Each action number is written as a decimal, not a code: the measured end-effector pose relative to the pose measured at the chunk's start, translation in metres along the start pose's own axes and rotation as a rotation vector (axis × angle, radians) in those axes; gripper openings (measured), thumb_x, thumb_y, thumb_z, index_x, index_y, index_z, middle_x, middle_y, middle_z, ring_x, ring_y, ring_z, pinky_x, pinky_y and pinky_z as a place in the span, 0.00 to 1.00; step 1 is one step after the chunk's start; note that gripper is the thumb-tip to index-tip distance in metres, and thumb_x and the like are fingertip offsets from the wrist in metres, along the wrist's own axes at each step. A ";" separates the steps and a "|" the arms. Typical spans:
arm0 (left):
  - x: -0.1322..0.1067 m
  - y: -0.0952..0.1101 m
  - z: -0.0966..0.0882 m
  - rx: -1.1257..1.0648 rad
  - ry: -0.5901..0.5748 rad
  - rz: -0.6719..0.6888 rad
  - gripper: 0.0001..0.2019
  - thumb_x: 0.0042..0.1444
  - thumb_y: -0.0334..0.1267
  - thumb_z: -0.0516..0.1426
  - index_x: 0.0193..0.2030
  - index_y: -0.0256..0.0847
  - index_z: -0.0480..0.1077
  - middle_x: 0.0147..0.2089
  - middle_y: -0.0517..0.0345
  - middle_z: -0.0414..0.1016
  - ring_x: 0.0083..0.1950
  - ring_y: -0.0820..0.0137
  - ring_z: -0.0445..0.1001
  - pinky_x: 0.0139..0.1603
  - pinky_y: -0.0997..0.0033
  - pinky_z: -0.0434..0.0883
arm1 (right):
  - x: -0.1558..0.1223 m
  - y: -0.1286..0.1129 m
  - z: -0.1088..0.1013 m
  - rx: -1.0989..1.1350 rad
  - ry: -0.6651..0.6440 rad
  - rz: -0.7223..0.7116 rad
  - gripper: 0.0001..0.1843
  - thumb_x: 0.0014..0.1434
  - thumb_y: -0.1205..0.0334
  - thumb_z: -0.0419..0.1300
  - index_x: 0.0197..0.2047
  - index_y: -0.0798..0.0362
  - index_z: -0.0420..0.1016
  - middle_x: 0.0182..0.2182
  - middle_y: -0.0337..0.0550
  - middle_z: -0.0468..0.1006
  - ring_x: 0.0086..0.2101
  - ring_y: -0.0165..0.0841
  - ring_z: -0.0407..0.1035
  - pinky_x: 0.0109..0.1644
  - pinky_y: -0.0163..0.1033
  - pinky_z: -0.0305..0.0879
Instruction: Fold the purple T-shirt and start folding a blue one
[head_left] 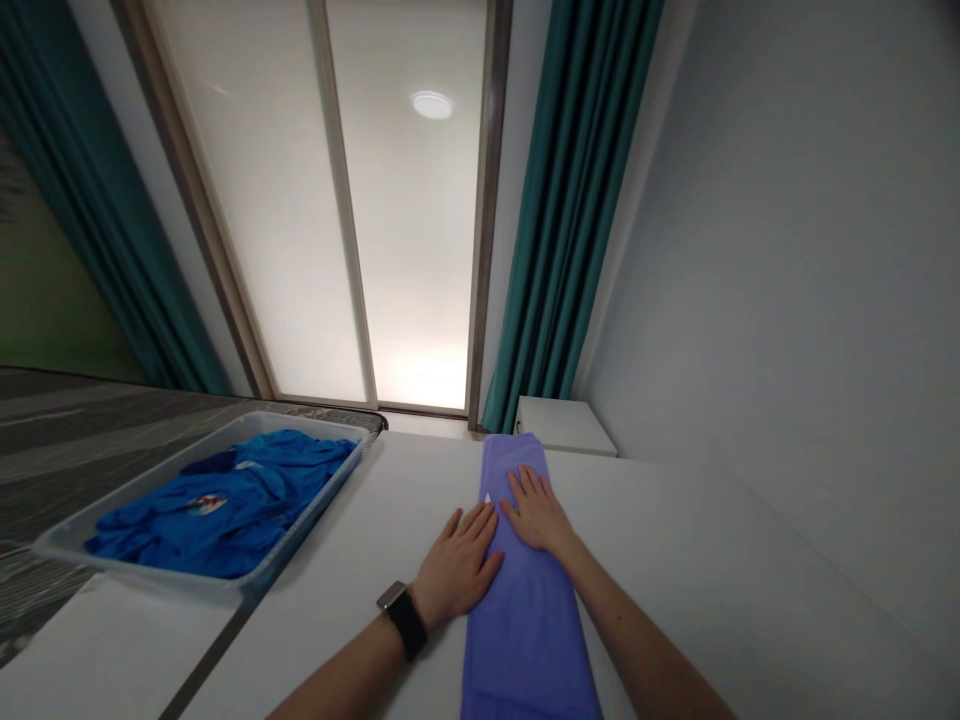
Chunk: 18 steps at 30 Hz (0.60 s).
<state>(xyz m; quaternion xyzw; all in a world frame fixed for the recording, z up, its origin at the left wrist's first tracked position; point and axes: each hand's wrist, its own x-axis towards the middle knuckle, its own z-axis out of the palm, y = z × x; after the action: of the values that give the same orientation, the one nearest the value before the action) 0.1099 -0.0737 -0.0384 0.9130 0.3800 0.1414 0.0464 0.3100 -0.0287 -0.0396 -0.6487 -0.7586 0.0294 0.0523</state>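
A purple cloth [525,630], folded into a long narrow strip, lies flat on the white table [360,620] and runs away from me. My left hand [459,562] rests on its left edge, palm down with fingers stretched out. Further up the strip, my right hand [537,512] lies flat with its fingers spread. Between the hands shows a small white mark [487,498] on the cloth. Neither hand grips anything. What kind of garment the cloth is, I cannot tell.
To the left, a clear plastic bin [154,572] holds crumpled blue clothing [255,500]. A white cabinet [566,425] stands beyond the table's far edge. Teal curtains [577,200] flank a frosted sliding door [409,230]. A grey wall [810,280] rises at right.
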 end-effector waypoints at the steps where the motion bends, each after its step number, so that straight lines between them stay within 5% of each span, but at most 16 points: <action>1: 0.001 -0.001 -0.001 0.003 -0.005 -0.007 0.28 0.69 0.48 0.42 0.72 0.39 0.50 0.73 0.48 0.52 0.73 0.61 0.50 0.71 0.49 0.51 | 0.002 0.000 0.000 0.000 -0.006 -0.004 0.39 0.68 0.44 0.35 0.72 0.62 0.45 0.71 0.56 0.42 0.70 0.43 0.35 0.71 0.50 0.30; 10: 0.000 -0.006 0.001 0.041 0.026 0.009 0.28 0.70 0.49 0.42 0.72 0.39 0.51 0.73 0.47 0.53 0.73 0.61 0.51 0.71 0.50 0.53 | 0.006 -0.002 -0.006 0.024 -0.018 -0.021 0.38 0.69 0.45 0.35 0.72 0.64 0.46 0.71 0.56 0.43 0.70 0.42 0.34 0.71 0.50 0.29; 18: -0.001 -0.011 0.002 0.082 -0.003 0.049 0.27 0.70 0.46 0.42 0.71 0.37 0.53 0.73 0.46 0.53 0.73 0.62 0.51 0.71 0.52 0.53 | -0.047 -0.024 -0.007 0.085 -0.064 -0.012 0.37 0.69 0.47 0.36 0.72 0.64 0.48 0.71 0.55 0.45 0.69 0.43 0.38 0.71 0.51 0.33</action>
<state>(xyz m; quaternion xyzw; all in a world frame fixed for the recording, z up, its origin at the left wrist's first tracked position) 0.1026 -0.0666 -0.0426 0.9234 0.3628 0.1252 0.0059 0.2943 -0.0794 -0.0319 -0.6403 -0.7617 0.0820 0.0557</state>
